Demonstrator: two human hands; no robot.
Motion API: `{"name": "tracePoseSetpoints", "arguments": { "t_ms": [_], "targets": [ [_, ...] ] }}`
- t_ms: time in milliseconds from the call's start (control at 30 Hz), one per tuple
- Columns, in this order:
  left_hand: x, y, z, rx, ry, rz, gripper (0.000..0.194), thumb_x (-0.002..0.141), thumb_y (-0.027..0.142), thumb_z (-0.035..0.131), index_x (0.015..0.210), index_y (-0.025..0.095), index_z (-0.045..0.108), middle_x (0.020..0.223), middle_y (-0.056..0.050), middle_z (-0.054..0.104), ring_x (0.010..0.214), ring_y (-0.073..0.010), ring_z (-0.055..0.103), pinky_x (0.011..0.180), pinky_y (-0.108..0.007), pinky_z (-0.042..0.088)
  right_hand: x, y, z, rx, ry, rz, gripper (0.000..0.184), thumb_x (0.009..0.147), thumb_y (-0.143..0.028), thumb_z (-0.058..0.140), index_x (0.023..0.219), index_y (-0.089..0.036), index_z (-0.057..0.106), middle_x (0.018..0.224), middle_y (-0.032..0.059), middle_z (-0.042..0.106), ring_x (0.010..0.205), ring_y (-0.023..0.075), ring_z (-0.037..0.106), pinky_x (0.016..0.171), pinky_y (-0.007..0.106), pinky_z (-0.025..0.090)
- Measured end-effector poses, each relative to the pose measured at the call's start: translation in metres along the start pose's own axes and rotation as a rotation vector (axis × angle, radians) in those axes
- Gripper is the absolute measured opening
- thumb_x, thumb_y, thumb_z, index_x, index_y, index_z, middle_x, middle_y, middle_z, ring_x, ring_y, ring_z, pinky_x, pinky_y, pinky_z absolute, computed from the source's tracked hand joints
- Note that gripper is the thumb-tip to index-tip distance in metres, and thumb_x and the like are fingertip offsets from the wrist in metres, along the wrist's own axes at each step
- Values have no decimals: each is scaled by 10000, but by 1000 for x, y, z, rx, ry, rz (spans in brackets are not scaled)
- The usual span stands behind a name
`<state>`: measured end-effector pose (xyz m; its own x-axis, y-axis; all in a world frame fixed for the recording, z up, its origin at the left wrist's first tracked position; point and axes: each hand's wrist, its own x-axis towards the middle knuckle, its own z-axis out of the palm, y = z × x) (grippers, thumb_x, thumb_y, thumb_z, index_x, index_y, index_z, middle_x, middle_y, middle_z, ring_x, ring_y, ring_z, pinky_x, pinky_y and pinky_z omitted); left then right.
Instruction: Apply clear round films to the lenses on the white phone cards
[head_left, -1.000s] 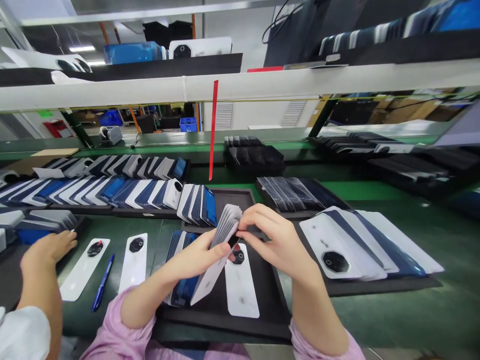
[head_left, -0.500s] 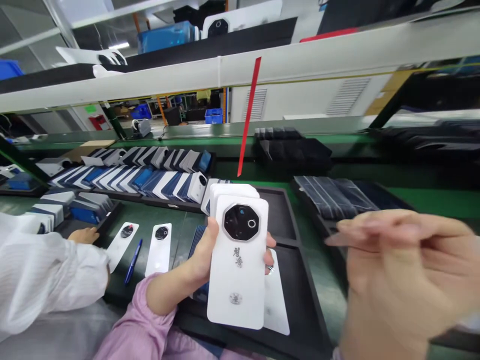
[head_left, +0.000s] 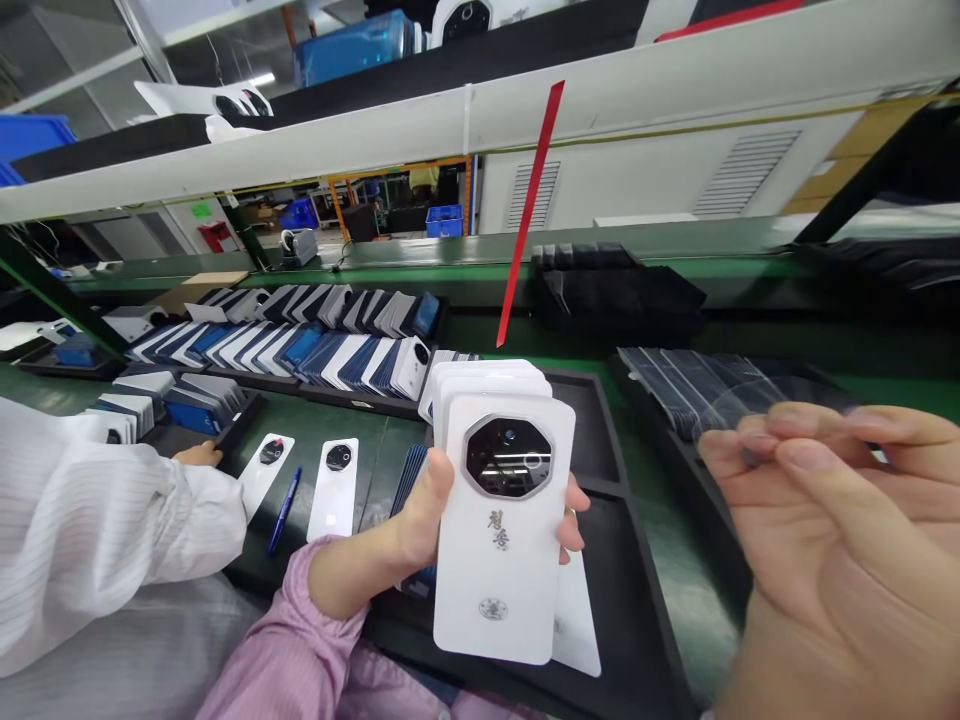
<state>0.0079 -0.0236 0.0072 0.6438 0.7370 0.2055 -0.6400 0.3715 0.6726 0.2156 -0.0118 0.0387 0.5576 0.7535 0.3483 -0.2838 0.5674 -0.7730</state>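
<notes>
My left hand (head_left: 420,520) grips a stack of white phone back covers (head_left: 504,540), held upright with the front cover's black octagonal camera window facing me. My right hand (head_left: 832,560) floats close to the camera at the right, fingers loosely curled together, blurred, with nothing visible in them. Under the stack, a black tray (head_left: 637,600) holds one more white cover (head_left: 577,625) lying flat.
A co-worker's white sleeve (head_left: 97,530) reaches in at the left, hand by a tray edge. Two white covers (head_left: 334,490) and a blue pen (head_left: 283,512) lie on the green belt. Rows of covers (head_left: 300,345) fill trays behind; dark sleeved covers (head_left: 690,385) lie right.
My left hand has turned the stack upright to face me and lifted it closer. My right hand has come off the stack and moved right, near the camera. The co-worker's sleeve entered.
</notes>
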Motion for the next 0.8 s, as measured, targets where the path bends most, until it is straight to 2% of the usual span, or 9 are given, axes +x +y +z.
{"name": "tracePoseSetpoints", "arguments": {
  "t_ms": [233, 367, 533, 800],
  "targets": [
    [-3, 1, 0, -14, -15, -45, 925, 596, 842, 670, 1090, 59, 690, 913, -139, 669, 814, -215, 604, 768, -295, 478, -2, -1, 4, -23, -37, 17, 285, 523, -54, 767, 700, -248, 658, 671, -20, 589, 696, 149, 581, 598, 300, 541],
    [-3, 2, 5, -6, 10, -13, 891, 646, 841, 628, 1087, 69, 684, 905, -135, 666, 796, -217, 606, 730, -297, 484, -2, -1, 6, -22, -35, 33, 280, 526, -67, 773, 708, -241, 650, 669, -25, 596, 693, 146, 581, 607, 292, 544],
    [-3, 2, 3, -77, -32, -25, 869, 699, 832, 579, 1124, 80, 671, 918, -136, 667, 807, -220, 612, 754, -309, 501, -3, -1, 7, -10, -38, 60, 288, 518, -79, 793, 710, -214, 627, 673, -19, 611, 689, 135, 573, 624, 263, 551],
    [-1, 2, 3, -201, -21, -51, 781, 742, 774, 595, 1176, 126, 638, 990, -135, 660, 810, -215, 615, 745, -316, 500, -5, 0, 7, 0, -55, 79, 288, 543, -88, 813, 734, -208, 634, 719, -15, 635, 707, 128, 601, 649, 257, 571]
  ]
}}
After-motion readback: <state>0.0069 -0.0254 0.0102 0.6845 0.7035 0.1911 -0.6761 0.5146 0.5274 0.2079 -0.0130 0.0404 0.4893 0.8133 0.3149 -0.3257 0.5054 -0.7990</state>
